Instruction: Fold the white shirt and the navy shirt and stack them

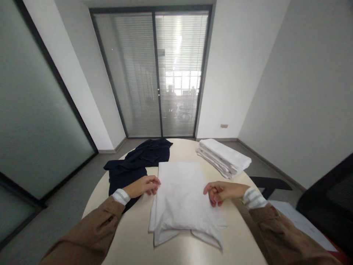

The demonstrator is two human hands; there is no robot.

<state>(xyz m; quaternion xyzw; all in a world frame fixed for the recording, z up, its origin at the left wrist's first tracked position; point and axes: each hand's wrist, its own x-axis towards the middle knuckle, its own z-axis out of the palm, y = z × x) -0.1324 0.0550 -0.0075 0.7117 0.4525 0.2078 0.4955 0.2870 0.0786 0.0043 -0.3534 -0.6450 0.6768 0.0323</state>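
A white garment (182, 195), folded into a long panel, lies on the round table before me. Its near end spreads into loose, rumpled flaps, and a lower layer sticks out on both sides. My left hand (143, 185) is at its left edge, fingers bent and closed at the cloth. On the opposite edge, my right hand (222, 192) has its index finger against the fabric and the other fingers curled in. Close by my left hand is a crumpled dark navy garment (146, 152), partly behind that hand and wrist.
A stack of folded white cloth (224, 156) sits at the table's (184, 145) far right. Right of the table stands a black chair (331, 198), with white paper or cloth (300, 221) near its seat. Beyond are a glass door (157, 73) with blinds and pale walls.
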